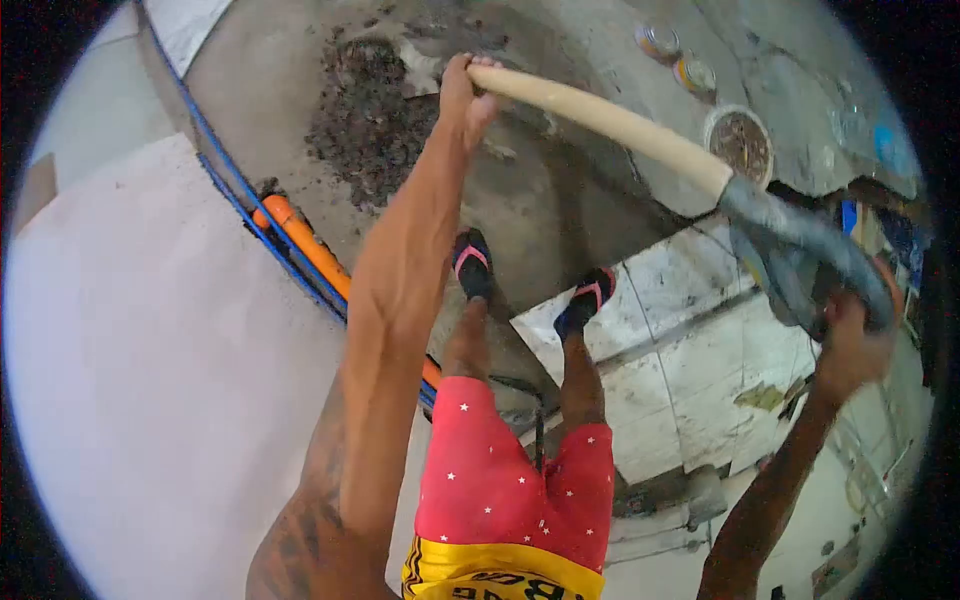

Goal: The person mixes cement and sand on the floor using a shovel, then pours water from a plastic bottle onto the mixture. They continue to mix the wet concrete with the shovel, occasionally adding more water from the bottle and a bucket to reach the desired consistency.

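Observation:
A shovel with a cream shaft (610,120) and a grey D-shaped grip (790,225) crosses the upper right of the head view. My left hand (466,95) is closed around the far end of the shaft, arm stretched forward. At the right, my right hand (855,345) wraps the D-shaped grip, slightly smeared by motion. Just beyond my left hand, a pale flat piece (420,70), perhaps the blade, lies against a heap of dark crumbly rubble (365,130). How it joins the shaft is hidden by the hand.
Blue pipes (215,180) and an orange pipe (310,245) run along the left beside a large white surface (150,380). Pale tiles or boards (670,340) lie under my right foot. A bucket (738,143) and two cans (695,75) stand at upper right.

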Tool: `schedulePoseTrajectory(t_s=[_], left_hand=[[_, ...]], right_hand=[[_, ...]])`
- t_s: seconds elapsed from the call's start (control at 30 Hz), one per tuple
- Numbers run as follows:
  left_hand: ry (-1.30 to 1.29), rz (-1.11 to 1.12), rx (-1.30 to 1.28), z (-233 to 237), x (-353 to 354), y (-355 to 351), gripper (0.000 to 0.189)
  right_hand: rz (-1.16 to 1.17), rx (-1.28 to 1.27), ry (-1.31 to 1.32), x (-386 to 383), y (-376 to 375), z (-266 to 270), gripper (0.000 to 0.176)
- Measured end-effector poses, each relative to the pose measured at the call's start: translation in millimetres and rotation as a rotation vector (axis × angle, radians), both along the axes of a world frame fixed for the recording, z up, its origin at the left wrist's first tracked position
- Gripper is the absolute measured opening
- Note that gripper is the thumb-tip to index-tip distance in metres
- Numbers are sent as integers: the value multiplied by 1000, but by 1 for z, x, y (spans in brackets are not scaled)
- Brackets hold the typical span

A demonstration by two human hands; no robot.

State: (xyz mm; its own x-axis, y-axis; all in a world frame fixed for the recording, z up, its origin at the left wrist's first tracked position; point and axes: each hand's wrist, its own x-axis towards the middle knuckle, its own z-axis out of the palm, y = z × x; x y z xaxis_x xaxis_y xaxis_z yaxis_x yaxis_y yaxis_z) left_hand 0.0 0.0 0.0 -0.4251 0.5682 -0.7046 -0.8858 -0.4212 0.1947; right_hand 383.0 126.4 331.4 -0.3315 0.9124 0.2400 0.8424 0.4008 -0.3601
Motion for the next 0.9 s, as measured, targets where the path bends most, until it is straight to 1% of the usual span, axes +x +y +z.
schedulePoseTrajectory(t_s=[0.03,0.07,0.1,0.13,0.17,0.2,0.23,0.27,0.3,0.33,0.37,0.4,0.43,0.47,0.5,0.53,0.57,0.6,0.63,0.67,0.7,0.73,0.77,0.8,0.83,0.87,0.9], left_hand=[[24,58,114,14,-7,-8,10],[9,66,45,36,-8,-21,14],[55,30,131,69,-20,-51,14],[11,13,23,90,-26,-57,15],[-45,-3,-130,119,-24,-77,16],[-52,-53,-221,107,-19,-104,17],[-6,-109,-272,98,-29,-109,18],[-127,-60,-129,130,-14,-118,18],[-112,-50,-149,159,13,-146,18],[-61,-47,-131,184,28,-159,18],[-10,-47,-100,192,31,-158,19],[13,-58,-183,189,32,-154,19],[9,-59,-296,183,44,-167,19],[-51,-59,-488,160,41,-175,18],[-42,-89,-494,170,55,-175,18],[15,-115,-464,185,52,-168,18],[30,-162,-464,196,66,-173,18],[-48,-120,-365,207,73,-177,19],[-54,-93,-322,214,76,-171,20],[-48,-59,-267,238,91,-179,21],[-66,-25,-241,247,111,-188,23],[29,-87,-285,221,113,-194,23],[25,-168,-339,203,112,-191,26],[54,-262,-383,202,122,-198,25],[117,-348,-413,210,115,-188,24],[102,-291,-404,218,115,-189,24],[49,-252,-402,235,130,-190,25]], right_hand=[[218,194,91,-6,-12,8,22],[190,121,169,4,-35,14,21],[330,10,69,-16,-61,53,16],[470,-111,-20,-35,-86,92,12],[693,-230,-97,-53,-103,112,7],[909,-380,-158,-71,-120,131,5],[1045,-317,-148,-78,-130,146,5],[1180,-249,-132,-85,-140,161,4],[1244,-201,-166,-90,-146,175,6],[1308,-152,-197,-96,-152,188,8],[1298,-150,-200,-99,-163,185,13],[1295,-185,-210,-94,-178,183,18],[1387,-217,-185,-83,-190,180,19],[1480,-254,-161,-73,-202,178,21],[1639,-191,-91,-76,-187,163,21],[1651,-109,-54,-83,-180,163,21],[1649,-88,-23,-76,-183,179,22],[1646,-116,8,-68,-185,197,23],[1682,-152,-27,-65,-182,209,24],[1723,-171,-64,-55,-193,238,25],[1728,-189,-95,-53,-199,223,26],[1733,-208,-126,-52,-205,207,28],[1737,-226,-158,-50,-211,191,30],[1705,-283,-160,-43,-214,194,32],[1676,-298,-155,-43,-207,191,35],[1681,-248,-155,-36,-206,204,36],[1675,-242,-170,-22,-205,232,37]])
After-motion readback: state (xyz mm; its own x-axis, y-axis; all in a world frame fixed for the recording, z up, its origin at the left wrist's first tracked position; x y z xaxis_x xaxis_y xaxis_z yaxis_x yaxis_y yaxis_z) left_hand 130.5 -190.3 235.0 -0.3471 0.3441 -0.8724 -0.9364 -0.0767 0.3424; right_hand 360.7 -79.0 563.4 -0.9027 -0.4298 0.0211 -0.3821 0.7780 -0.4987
